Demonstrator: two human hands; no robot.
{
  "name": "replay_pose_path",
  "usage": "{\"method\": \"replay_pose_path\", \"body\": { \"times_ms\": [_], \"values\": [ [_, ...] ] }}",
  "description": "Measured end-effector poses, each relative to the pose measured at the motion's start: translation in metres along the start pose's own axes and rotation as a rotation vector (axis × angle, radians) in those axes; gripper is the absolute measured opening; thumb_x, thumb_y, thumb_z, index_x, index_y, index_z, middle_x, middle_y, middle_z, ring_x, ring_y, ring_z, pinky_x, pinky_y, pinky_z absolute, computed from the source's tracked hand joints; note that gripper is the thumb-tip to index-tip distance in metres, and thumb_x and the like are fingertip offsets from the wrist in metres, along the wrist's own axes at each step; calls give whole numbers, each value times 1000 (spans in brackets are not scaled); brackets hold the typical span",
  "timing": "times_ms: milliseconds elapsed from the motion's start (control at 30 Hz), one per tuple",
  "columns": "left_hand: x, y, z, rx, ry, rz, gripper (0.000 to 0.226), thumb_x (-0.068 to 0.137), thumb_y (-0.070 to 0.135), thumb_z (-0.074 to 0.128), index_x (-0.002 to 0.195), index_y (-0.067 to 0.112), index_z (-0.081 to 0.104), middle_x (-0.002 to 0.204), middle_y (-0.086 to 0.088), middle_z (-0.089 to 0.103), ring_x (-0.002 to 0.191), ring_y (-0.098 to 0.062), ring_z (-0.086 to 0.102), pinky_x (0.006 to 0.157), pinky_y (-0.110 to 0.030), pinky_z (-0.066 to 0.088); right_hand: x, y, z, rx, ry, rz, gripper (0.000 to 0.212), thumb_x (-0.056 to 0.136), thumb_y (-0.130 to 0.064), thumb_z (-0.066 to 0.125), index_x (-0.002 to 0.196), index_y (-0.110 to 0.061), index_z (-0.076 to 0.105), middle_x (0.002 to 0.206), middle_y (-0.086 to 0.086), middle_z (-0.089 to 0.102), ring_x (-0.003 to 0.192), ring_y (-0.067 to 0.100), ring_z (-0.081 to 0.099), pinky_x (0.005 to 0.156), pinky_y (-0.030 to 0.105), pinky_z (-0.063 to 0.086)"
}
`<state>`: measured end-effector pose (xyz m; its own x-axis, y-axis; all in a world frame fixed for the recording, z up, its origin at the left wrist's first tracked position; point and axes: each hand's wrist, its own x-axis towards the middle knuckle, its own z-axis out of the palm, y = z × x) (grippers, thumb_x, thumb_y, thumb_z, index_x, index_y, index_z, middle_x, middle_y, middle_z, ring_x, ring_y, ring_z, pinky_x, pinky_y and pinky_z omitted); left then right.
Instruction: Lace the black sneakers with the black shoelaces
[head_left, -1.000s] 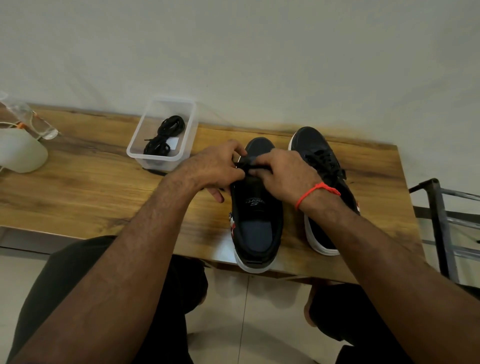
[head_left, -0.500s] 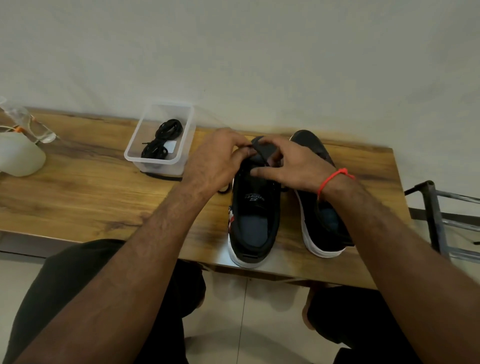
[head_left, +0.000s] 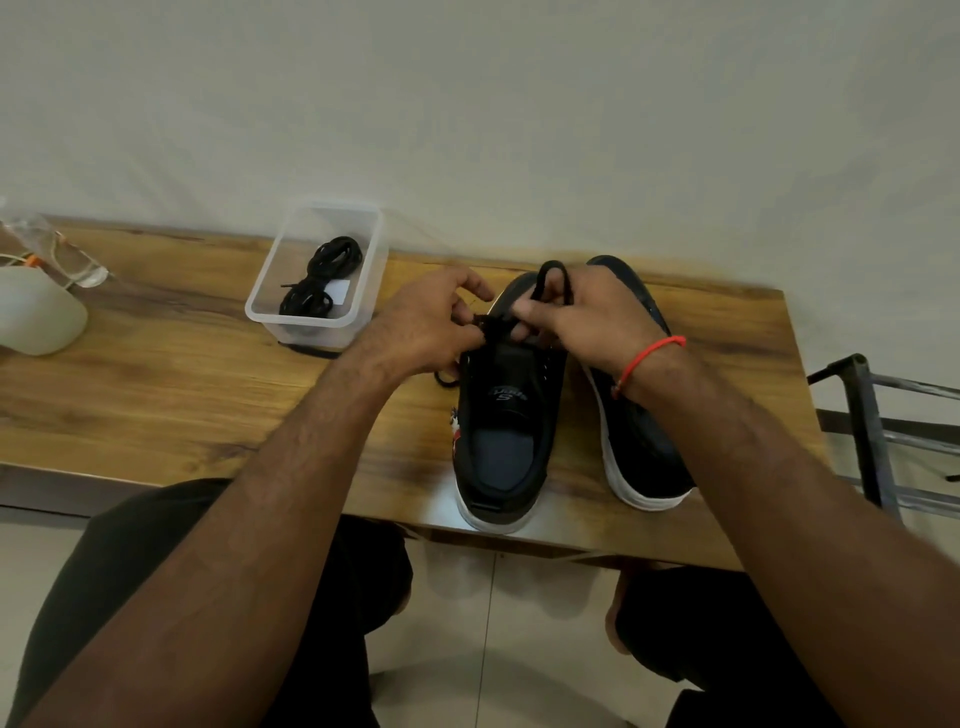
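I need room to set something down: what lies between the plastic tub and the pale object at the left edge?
Bare wood of the table, in the head view; the tub and pale object stand apart.

My wooden counter (head_left: 156, 395) runs along a plain pale wall (head_left: 467, 104). At its far left sits a rounded white object (head_left: 36, 317), with crumpled clear plastic (head_left: 57, 249) just behind it. A dark metal frame (head_left: 872, 426) stands off the counter's right end. Below the counter's near edge I see light floor tiles (head_left: 493, 649).
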<state>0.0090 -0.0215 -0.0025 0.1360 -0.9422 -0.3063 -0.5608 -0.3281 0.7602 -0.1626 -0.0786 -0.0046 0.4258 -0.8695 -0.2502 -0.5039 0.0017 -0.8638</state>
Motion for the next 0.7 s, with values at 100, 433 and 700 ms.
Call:
{"method": "replay_pose_path", "body": {
  "times_ms": [100, 433, 700],
  "values": [
    [-1, -3, -4, 23, -50, -122, 42, 91, 1, 69, 123, 23, 54, 102, -9, 66, 72, -20, 74, 57, -32, 62, -6, -13, -13, 365, -16, 31, 16, 94, -10, 63, 79, -9, 69, 63, 1, 68, 63, 16, 63, 77, 35, 52],
    [2, -5, -1, 345, 166, 150, 17, 93, 33, 72, 107, 25, 77, 104, 12, 57, 106, -13, 59, 86, -31, 46, -9, -22, -26, 607, 79, 27, 13, 90, -2, 54, 80, -7, 61, 66, 8, 57, 63, 24, 60, 76, 41, 55],
    [3, 9, 12, -32, 444, 546, 15, 95, 23, 67, 106, 21, 77, 96, 12, 72, 85, -5, 66, 76, -30, 58, -4, -11, -13, -397, 84, -365, 30, 91, -23, 70, 120, -19, 66, 104, -6, 64, 93, 7, 56, 72, 2, 36]
  ]
}}
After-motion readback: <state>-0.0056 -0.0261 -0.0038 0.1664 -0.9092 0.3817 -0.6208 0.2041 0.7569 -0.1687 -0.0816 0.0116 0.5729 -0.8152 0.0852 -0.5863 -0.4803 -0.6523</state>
